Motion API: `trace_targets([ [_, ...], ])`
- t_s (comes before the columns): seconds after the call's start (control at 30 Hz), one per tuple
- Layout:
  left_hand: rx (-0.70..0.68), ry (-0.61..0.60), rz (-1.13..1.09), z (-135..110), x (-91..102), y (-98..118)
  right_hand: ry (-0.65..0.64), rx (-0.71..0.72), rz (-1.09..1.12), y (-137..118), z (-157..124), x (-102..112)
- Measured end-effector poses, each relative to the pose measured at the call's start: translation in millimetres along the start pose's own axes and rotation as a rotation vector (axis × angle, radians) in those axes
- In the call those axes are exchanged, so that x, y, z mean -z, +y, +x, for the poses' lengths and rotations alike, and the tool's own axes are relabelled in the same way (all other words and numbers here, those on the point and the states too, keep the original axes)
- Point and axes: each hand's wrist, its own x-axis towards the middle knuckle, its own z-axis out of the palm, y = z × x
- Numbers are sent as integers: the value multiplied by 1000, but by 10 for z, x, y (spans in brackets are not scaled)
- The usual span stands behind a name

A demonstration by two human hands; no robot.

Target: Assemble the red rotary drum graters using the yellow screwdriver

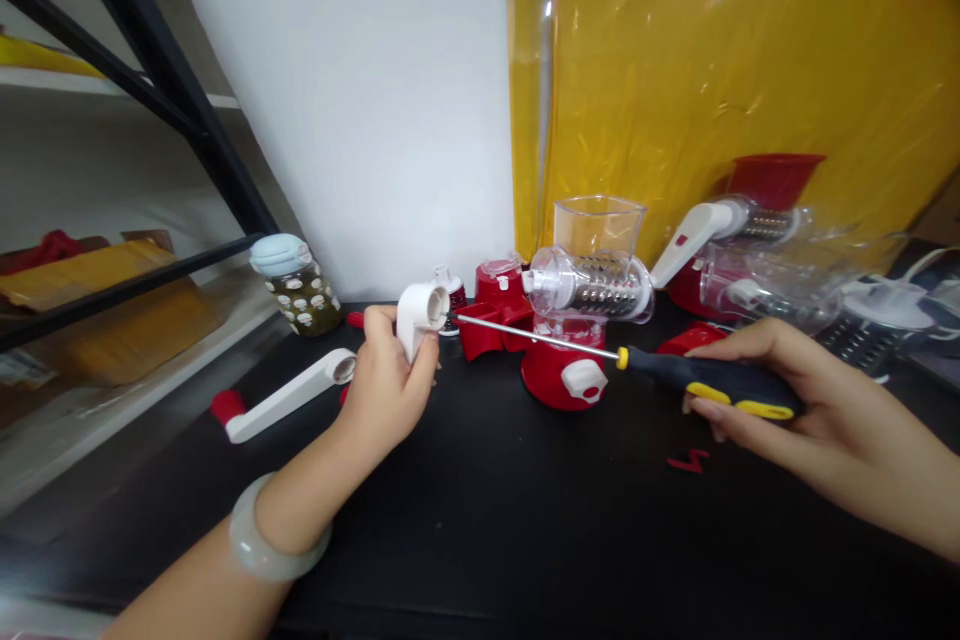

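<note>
In my left hand (390, 380) is a white crank handle (417, 316), its round hollow end turned to the right. My right hand (795, 420) grips a screwdriver (705, 378) by its dark handle with yellow inserts. The long metal shaft points left, its tip at the opening of the crank's round end; whether it touches inside I cannot tell. Behind the shaft stands a rotary grater (592, 285) with a clear hopper, metal drum and red base. A second white crank handle (289, 395) with a red knob lies left of my left hand.
A patterned jar (294, 285) with a light blue lid stands at the back left. Red grater parts (499, 300) sit behind the shaft. Another grater (765, 205) and loose drums (862, 330) are at right. A small red piece (688, 461) lies on the black table (480, 540).
</note>
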Motion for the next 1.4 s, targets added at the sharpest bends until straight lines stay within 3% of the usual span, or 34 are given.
trace_targets([
  [0.23,-4,-3,-6,-7,0,19,138,119,-236,48,42,14],
  [0.4,-2,-22,-29,-5,-8,30,171,150,-51,45,26,-11],
  [0.53,8,-37,-44,-1,-11,15,118,128,57,10,36,7],
  [0.87,-26,-79,-30,-42,-22,52,223,93,-248,11,-39,80],
  [1.1,-9,-86,-39,-21,-19,51,164,138,-130,150,-83,91],
  [1.3,-9,-113,-54,-35,-21,76,139,34,31,71,-66,104],
  [1.4,-3,-140,-61,-54,-27,100,220,25,-151,-5,-42,114],
])
